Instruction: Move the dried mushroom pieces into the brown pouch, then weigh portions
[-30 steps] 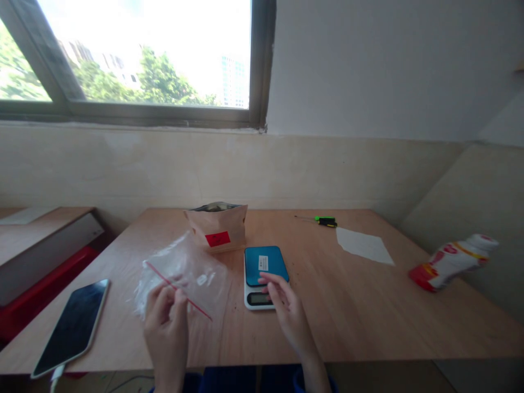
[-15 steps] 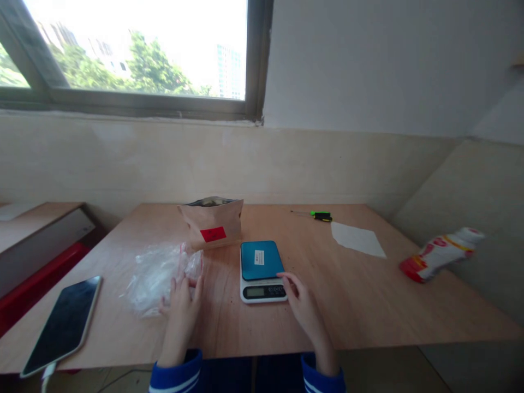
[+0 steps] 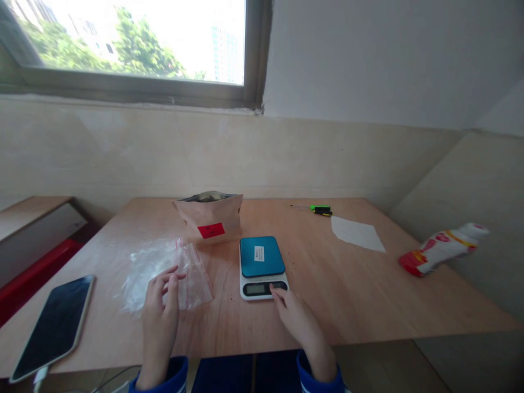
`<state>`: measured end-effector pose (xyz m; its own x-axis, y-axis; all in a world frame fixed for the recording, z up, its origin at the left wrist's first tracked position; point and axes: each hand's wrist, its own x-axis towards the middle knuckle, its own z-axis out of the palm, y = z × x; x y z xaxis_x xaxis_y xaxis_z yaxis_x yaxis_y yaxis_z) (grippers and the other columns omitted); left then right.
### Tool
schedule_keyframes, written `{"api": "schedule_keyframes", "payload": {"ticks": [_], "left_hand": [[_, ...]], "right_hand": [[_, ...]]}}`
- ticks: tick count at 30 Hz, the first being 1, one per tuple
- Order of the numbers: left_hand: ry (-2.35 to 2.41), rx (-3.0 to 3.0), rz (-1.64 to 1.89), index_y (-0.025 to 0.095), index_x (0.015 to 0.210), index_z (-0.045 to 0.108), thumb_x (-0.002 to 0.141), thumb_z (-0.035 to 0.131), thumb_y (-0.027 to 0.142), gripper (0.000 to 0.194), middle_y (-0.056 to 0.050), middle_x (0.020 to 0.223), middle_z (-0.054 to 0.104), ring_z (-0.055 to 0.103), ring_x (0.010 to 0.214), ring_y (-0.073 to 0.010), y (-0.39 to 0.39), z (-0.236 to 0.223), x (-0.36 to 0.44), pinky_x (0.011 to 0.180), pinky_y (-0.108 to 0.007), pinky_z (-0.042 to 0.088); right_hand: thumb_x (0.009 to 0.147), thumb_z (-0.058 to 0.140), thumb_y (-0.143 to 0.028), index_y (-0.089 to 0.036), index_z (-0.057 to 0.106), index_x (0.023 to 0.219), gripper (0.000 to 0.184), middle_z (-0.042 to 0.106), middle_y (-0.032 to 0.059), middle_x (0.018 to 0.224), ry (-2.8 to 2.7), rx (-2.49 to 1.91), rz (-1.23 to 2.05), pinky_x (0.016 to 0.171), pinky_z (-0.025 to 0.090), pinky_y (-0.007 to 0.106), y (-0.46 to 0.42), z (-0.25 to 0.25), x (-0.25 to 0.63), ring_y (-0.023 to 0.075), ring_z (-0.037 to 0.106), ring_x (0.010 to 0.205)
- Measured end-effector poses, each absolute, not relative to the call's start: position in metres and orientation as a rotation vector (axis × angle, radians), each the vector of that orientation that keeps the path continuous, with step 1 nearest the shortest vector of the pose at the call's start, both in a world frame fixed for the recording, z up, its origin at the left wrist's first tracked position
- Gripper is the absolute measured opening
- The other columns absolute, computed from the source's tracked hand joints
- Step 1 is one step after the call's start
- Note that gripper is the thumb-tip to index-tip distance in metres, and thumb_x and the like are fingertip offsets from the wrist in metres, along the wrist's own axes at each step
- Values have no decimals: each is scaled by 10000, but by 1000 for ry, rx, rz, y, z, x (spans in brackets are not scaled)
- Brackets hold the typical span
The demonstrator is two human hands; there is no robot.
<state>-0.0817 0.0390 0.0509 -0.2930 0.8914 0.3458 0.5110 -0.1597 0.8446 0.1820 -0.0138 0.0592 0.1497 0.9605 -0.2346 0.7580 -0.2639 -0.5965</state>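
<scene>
My left hand [image 3: 160, 299] rests on clear zip bags [image 3: 166, 271] with red seal strips, fingers loosely bent and pinching one bag's edge. My right hand [image 3: 295, 316] reaches to the front of a small kitchen scale [image 3: 262, 266] with a blue top, its fingertips at the buttons beside the display. A brown paper pouch [image 3: 210, 218] with a red label stands open behind the bags and the scale.
All of this lies on a wooden table [image 3: 347, 295]. A phone [image 3: 52, 327] with a cable lies at the front left. A green-handled screwdriver [image 3: 319, 209] and white paper [image 3: 357, 233] lie at the back right. A red and white bottle [image 3: 442, 248] lies at the right edge.
My left hand set the bag down on the pile, then drew back toward me with one bag's edge. My right hand slid from the scale's platform to its front buttons.
</scene>
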Motion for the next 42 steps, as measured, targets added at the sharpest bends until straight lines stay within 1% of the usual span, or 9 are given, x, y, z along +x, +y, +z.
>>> {"api": "schedule_keyframes", "payload": {"ticks": [3,6,8,13,18,24,29,36,42], "left_hand": [[1705,1546,1431,213,890,621,900,420,512,361,-80,1155,613,568,1068,-245,41,50,-80,841,-375,465],[1659,1505,1440,211,889,624,901,431,507,353,-73,1150,616,575,1055,-232,41,52,-77,831,-358,469],[1626,1494,1442,210,894,629,898,441,507,351,-69,1140,623,577,1053,-230,41,53,-77,836,-356,471],[1592,1435,1471,201,882,626,890,455,515,358,-63,1038,655,603,1001,-230,37,54,-81,840,-367,476],[1535,1407,1442,192,863,613,881,454,529,372,-57,918,666,638,865,-215,33,56,-84,791,-369,498],[1523,1418,1424,194,856,610,878,446,535,378,-56,886,674,655,798,-210,29,64,-89,754,-372,516],[1475,1459,1370,194,816,612,866,455,544,387,-55,841,681,665,763,-210,26,66,-95,713,-360,528],[1453,1477,1301,192,813,618,870,440,556,410,-64,832,692,666,761,-216,28,63,-95,706,-362,520],[1399,1507,1238,201,828,617,884,436,537,386,-58,857,690,654,778,-209,28,58,-84,721,-352,509]], "right_hand": [[936,323,-117,-144,626,1239,429,731,191,1026,-1851,-2276,683,770,505,335,-10,67,172,284,707,965],[909,320,-63,-122,677,1118,418,733,212,971,-2050,-2316,599,727,506,362,-4,73,170,315,715,913],[929,341,-105,-138,695,1064,380,736,197,978,-2089,-2227,643,745,510,360,-2,73,175,306,714,926],[913,459,-235,-176,669,1180,345,712,152,1128,-1909,-1885,768,858,512,378,-4,81,194,283,683,1025],[946,421,-285,-207,626,1236,364,684,93,1165,-2013,-1508,579,932,486,366,23,149,189,215,649,1045],[981,335,-149,-125,579,1235,353,603,79,1208,-2213,-1144,163,1011,401,275,103,226,139,150,557,1150],[994,332,-144,-42,632,1134,347,641,146,1157,-2508,-1216,59,982,381,257,157,215,110,166,571,1098],[923,414,-162,-89,724,922,319,744,106,972,-2607,-1415,230,685,399,221,146,210,112,162,639,800],[872,492,-109,-132,723,1036,284,740,104,1046,-2761,-1533,285,727,443,208,148,214,103,176,680,891]]}}
